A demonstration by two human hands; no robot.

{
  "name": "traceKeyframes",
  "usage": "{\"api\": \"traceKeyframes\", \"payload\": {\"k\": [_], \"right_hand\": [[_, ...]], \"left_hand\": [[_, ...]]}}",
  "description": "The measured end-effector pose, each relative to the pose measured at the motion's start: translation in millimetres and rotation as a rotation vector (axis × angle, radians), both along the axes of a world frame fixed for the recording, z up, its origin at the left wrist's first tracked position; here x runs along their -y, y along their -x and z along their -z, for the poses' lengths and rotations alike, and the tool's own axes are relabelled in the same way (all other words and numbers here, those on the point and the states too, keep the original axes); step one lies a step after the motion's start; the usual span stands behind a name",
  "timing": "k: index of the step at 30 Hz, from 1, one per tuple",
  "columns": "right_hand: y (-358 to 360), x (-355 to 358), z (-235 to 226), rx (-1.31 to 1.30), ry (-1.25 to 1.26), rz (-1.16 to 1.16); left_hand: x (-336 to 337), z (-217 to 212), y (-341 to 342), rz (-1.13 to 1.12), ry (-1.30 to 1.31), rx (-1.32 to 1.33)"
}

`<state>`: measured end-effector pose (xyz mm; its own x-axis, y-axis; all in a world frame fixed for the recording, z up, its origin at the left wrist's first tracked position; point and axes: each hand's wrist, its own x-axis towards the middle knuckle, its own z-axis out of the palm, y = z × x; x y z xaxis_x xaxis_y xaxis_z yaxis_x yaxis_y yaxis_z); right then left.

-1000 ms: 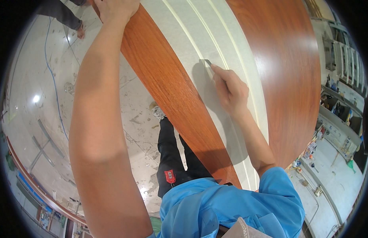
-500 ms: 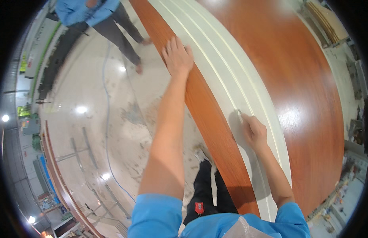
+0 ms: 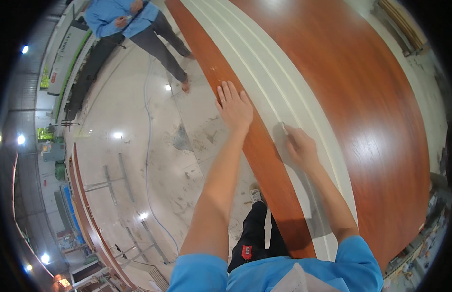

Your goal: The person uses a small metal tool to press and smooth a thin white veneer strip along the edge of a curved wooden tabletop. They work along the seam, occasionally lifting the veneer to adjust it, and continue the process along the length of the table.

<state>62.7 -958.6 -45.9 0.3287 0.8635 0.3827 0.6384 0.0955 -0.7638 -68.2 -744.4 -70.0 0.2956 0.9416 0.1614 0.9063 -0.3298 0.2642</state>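
A long, glossy panel with red-brown wood grain [image 3: 377, 160] lies in front of the person, reaching from the upper edge of the view down to the body. Near its left edge runs a pale grey strip with thin light lines [image 3: 257, 48], and outside this strip, on the left edge itself, a narrow red-brown wood-grain band [image 3: 274, 170].

The left hand [image 3: 236, 107] rests on this band with its grip wide, the fingers straight and a little apart. The right hand [image 3: 302, 146] is above the pale strip; its grip is narrow and holds a small, thin, light-looking tool [image 3: 284, 127] by the fingertips. The tool's tip is at the leftmost light line, but I cannot tell if it touches.

Compared with the earlier frames, the left hand is now nearer to the right hand. One second ago, only the legs of a co-worker in a blue top [image 3: 122, 18] were seen beyond the panel's left edge; now the body and hands also show.
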Motion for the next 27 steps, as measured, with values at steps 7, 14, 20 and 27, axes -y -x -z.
{"api": "traceKeyframes", "payload": {"k": [7,14,20,27], "right_hand": [[2,4,9,0.008,0.067,0.040],[6,-1,10,-0.010,0.037,0.094],[5,0,14,0.021,0.033,0.087],[9,3,13,0.032,0.039,0.063]], "left_hand": [[-3,9,2,0.034,-0.076,0.038],[-1,13,5,0.049,-0.109,0.111],[-2,18,-2,-0.020,-0.162,0.096],[-3,20,-1,-0.048,-0.187,0.064]]}}
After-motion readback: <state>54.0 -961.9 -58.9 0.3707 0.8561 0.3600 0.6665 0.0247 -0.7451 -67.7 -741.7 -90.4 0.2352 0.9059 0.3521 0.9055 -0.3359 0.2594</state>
